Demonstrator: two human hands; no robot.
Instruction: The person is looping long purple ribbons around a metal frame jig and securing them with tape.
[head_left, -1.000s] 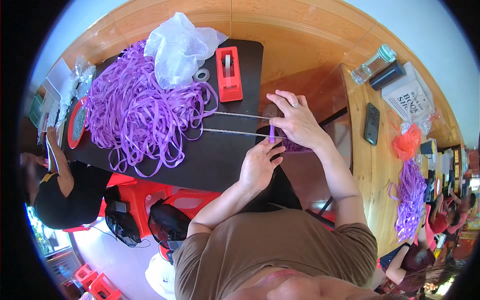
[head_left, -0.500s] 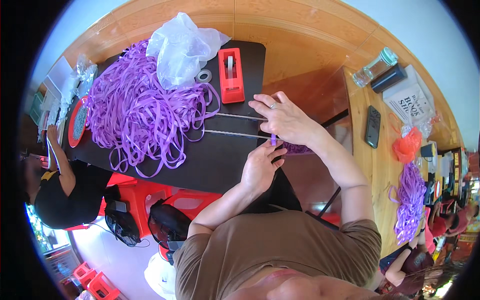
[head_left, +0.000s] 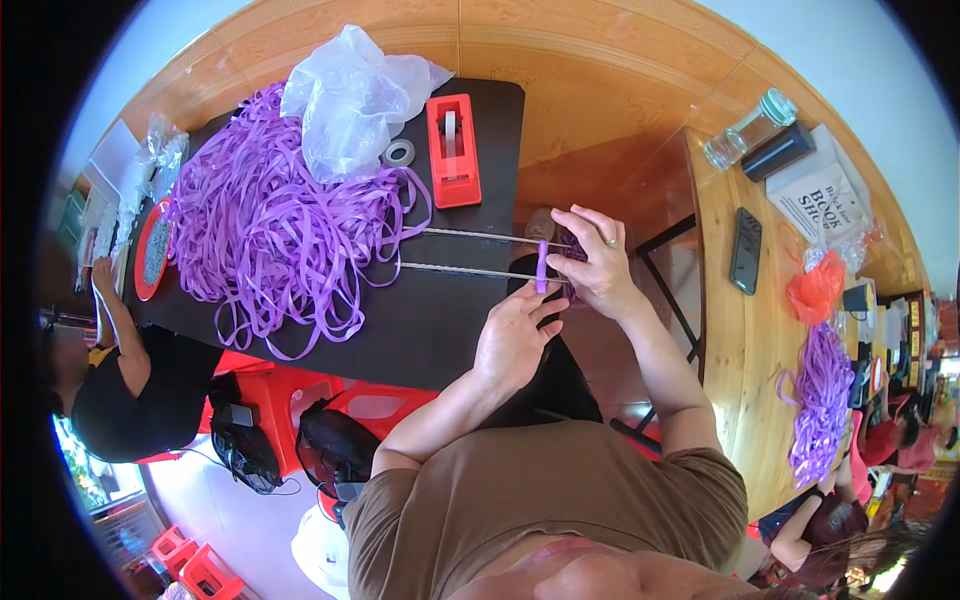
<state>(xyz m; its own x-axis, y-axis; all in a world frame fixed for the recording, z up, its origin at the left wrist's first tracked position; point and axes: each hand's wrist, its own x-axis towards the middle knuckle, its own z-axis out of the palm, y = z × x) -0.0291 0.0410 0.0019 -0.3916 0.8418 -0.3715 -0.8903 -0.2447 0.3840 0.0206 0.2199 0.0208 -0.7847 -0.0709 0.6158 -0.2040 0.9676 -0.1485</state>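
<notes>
Two thin metal rods reach out side by side past the dark table's right edge. A short band of purple ribbon lies across both of them near their ends. My left hand comes from below, its fingertips closed on the near end of the band. Just right of the band is my right hand, fingers stretched and apart, thumb close against the ribbon; a ring shows on one finger. A large tangled heap of purple ribbon covers the table's left part. Some dark purple material shows partly behind my right hand.
Behind the rods stand a red tape dispenser, a grey tape roll and a clear plastic bag. A wooden table at right carries a phone, a bottle and more ribbon. Another person works at left.
My right hand has shifted right and turned more upright, uncovering the ribbon band across the rods. My left hand stays near the band's lower end.
</notes>
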